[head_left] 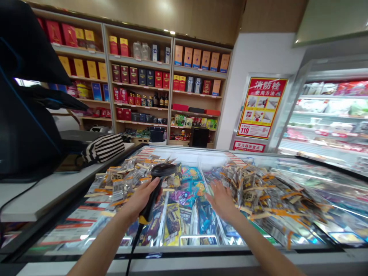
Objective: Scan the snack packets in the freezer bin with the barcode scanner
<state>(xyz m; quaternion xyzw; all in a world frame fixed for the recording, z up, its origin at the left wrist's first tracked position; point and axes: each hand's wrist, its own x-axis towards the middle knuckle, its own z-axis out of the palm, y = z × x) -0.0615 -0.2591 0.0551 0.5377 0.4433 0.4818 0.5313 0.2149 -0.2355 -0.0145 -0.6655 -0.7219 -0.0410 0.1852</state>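
Left packet heap [117, 186] and right packet heap [248, 191] on freezer [201, 263], scanner [163, 169] near the left one, shelves [198, 100] behind

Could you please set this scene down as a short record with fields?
Left hand: the left hand grips a black handheld scanner
Scanner cable: runs down toward the bottom edge
Right hand: the right hand is open, beside the right packet pile; contact unclear
Other pile: left packet pile, beyond the left hand
Surface: glass-topped freezer, colourful packages visible inside
Left counter: black-and-white striped item
Background: shelves of boxes; red-and-yellow poster
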